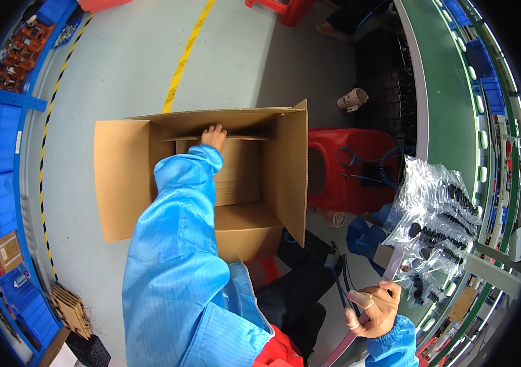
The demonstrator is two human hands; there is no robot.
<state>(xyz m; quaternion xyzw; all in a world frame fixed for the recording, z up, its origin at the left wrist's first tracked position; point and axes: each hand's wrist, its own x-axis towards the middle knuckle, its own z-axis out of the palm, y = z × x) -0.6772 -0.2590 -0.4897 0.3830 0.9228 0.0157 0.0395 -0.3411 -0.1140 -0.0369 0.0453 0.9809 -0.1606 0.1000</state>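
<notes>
A large open cardboard box (291,177) stands in front of me with its side flaps folded outward. My left hand (214,137) reaches into it, fingers closed over the upper edge of a cardboard sheet (245,138) near the box's far wall. The thumb of that hand is hidden. At the lower right, my right hand (375,309) rests by the pale edge of the green workbench (450,116), fingers curved and apart, with pale coverings on some fingertips. Just beyond it on the bench lie several clear plastic bags (434,214) holding black ribbed parts.
Right of the box is a red stool (352,165) with a coiled blue cord (395,162). A pale cup (352,99) stands farther back. Blue bins (0,140) line a rack at the left, with flat cardboard pieces (71,309) below. Another person's foot (332,30) shows at the top.
</notes>
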